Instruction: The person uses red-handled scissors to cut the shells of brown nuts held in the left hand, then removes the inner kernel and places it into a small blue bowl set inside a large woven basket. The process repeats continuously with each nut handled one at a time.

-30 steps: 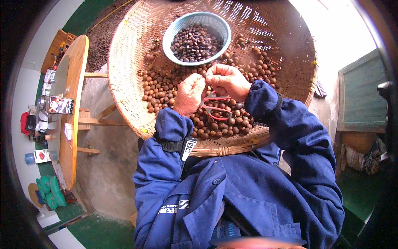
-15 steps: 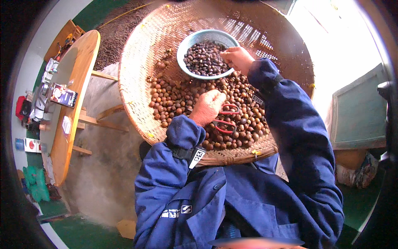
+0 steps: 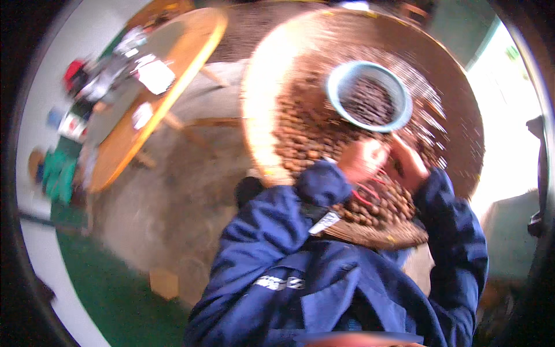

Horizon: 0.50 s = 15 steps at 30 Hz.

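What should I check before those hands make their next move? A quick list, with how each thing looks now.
1. Blue bowl sits inside the woven basket: ok.
2. Dark nuts are within the bowl: ok.
3. Loose brown nuts lie within easy reach: ok, it seems; many are spread around the hands.
4. Left hand and right hand have a sure grip on something: cannot tell; both are blurred.
5. Red handles are well clear of the hands: not ok; they show right by the left hand.
6. View is sharp enough for fine detail: not ok, blurred.
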Each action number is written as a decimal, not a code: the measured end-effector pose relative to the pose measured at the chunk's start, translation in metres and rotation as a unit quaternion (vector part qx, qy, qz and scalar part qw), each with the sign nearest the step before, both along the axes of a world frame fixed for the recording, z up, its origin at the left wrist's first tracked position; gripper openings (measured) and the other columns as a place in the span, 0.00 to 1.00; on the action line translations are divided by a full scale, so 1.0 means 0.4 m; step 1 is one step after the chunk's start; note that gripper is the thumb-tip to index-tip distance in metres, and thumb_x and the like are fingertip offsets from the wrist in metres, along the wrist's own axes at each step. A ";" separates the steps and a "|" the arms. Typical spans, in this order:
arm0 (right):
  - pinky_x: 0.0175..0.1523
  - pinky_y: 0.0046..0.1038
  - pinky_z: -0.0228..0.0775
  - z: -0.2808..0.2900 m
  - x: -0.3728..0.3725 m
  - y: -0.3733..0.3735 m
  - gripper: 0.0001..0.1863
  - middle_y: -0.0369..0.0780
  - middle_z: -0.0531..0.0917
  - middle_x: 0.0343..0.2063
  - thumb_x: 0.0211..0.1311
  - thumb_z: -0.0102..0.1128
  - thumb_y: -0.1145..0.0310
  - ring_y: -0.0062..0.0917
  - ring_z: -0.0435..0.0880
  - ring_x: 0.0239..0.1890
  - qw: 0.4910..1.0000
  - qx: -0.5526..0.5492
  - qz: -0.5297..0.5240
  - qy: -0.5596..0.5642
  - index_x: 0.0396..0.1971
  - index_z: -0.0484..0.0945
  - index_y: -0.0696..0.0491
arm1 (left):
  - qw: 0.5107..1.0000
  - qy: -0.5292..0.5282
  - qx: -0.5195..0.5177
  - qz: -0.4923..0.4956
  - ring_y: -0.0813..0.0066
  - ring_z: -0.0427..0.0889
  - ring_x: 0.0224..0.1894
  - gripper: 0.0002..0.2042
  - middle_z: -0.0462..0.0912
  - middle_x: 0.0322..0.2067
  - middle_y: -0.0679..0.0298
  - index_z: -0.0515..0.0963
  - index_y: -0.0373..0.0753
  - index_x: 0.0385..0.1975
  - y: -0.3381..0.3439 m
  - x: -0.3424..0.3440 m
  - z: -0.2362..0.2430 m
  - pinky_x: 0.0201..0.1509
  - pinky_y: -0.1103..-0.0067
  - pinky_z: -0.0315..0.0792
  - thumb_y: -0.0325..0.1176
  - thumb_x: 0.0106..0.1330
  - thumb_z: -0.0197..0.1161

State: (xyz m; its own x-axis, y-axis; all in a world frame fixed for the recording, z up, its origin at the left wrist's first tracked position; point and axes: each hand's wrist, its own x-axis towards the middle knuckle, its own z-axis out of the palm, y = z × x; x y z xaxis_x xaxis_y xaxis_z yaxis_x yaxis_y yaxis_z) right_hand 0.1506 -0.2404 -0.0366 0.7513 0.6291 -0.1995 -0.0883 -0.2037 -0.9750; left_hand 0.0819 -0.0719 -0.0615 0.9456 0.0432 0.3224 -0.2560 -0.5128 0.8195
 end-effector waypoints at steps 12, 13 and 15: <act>0.16 0.17 0.48 0.124 -0.069 -0.110 0.11 0.29 0.66 0.18 0.65 0.51 0.67 0.11 0.59 0.14 0.980 0.051 -0.104 0.162 0.22 0.67 0.47 | 0.963 0.100 -0.219 -0.119 0.81 0.74 0.26 0.11 0.77 0.24 0.68 0.78 0.36 0.30 0.002 0.003 -0.002 0.30 0.78 0.70 0.37 0.70 0.57; 0.14 0.16 0.44 0.139 -0.061 -0.155 0.12 0.27 0.63 0.16 0.68 0.48 0.65 0.10 0.55 0.11 0.984 0.063 -0.132 0.106 0.22 0.65 0.45 | 0.933 0.197 -0.289 -0.087 0.83 0.69 0.20 0.12 0.74 0.21 0.68 0.76 0.38 0.25 0.017 0.012 -0.003 0.24 0.81 0.65 0.36 0.69 0.58; 0.13 0.16 0.40 0.167 -0.049 -0.286 0.14 0.26 0.60 0.13 0.70 0.48 0.62 0.08 0.52 0.10 0.973 0.122 -0.191 0.039 0.22 0.64 0.45 | 0.880 0.252 -0.400 -0.045 0.83 0.68 0.18 0.08 0.72 0.21 0.69 0.74 0.39 0.28 0.034 0.019 -0.003 0.20 0.82 0.63 0.35 0.67 0.58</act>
